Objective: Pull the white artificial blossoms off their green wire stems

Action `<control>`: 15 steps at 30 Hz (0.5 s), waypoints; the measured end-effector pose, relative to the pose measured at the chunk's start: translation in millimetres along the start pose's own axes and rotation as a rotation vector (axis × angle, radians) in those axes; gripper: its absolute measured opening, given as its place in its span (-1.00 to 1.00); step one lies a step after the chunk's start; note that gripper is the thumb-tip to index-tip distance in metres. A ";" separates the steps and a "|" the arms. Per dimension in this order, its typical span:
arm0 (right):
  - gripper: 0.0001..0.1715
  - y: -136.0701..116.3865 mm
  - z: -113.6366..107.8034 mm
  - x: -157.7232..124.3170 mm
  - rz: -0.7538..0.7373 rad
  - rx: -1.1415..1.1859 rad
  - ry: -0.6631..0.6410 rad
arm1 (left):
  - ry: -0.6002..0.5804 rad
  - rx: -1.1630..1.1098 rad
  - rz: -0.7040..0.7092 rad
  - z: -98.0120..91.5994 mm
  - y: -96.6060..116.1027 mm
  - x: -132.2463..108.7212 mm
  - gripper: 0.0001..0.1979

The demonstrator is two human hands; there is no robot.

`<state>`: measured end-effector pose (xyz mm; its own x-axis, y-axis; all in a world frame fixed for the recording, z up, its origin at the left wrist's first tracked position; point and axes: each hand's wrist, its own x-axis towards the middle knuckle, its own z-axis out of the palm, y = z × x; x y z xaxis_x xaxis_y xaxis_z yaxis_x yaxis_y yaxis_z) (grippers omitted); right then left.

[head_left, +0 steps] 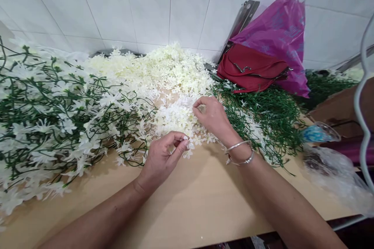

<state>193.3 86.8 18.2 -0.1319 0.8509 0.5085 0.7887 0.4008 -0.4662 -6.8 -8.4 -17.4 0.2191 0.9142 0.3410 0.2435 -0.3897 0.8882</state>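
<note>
The left hand (160, 156) pinches a flower (191, 144), best done softly, and I can't tell if the right hand (214, 115), at two o'clock from it, holds anything

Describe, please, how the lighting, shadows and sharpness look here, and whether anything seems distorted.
Head view: fairly even light, with soft shadows on the table; head view: joints between the wall tiles fan outward, suggesting wide-angle distortion; head view: white flowers at lower left look rather soft.
</note>
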 end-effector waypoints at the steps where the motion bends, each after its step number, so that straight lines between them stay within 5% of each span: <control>1: -0.89 -2.3 -5.5 -7.1 0.019 0.061 0.011 | 0.008 -0.050 -0.040 0.3 -0.5 0.7 -0.85; 6: -0.96 -13.8 -22.5 -37.5 0.137 0.387 0.046 | 0.086 -0.255 -0.177 1.7 -2.7 4.0 -0.80; 15: -0.87 -22.5 -11.5 -55.0 0.262 0.684 -0.046 | 0.191 -0.398 -0.251 1.4 -4.2 9.7 -0.69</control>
<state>189.7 27.1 9.1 -0.0269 0.9553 0.2945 0.2486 0.2917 -0.9236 -4.4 1.9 -18.3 0.0139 0.9927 0.1197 -0.1208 -0.1171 0.9857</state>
